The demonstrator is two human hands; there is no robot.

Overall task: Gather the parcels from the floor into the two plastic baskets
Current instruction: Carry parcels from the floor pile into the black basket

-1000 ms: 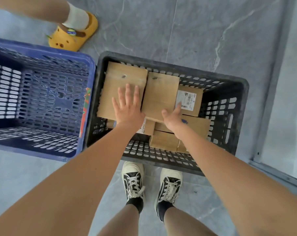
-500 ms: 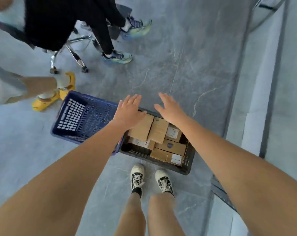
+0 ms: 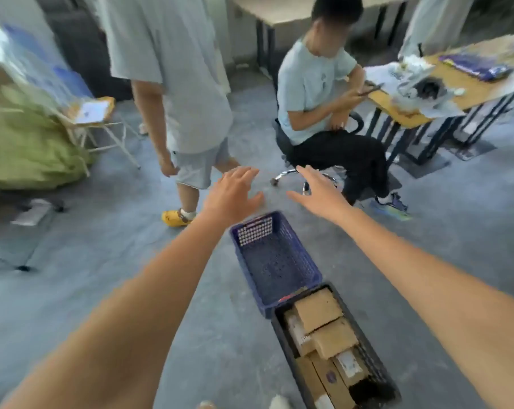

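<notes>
Between parcels: both hands free, one basket packed, one bare.

At the left edge of the floor [image 3: 108, 261] a flat pale packet [image 3: 31, 215] lies near the green sack [image 3: 28, 143]; whether it is a parcel is too blurred to tell. The left hand [image 3: 235, 196] is raised with fingers spread and holds nothing; just right of it the right hand [image 3: 317, 191] is the same, fingers straight, empty. Below them the blue basket [image 3: 251, 231] shows no parcels inside, and touching its near end the black basket [image 3: 376, 376] is filled with cardboard parcels [image 3: 319, 308]. The step looks like seeking the next parcel; the next move calls for finding one on the floor, stooping to grip it, and carrying it to the blue basket.
</notes>
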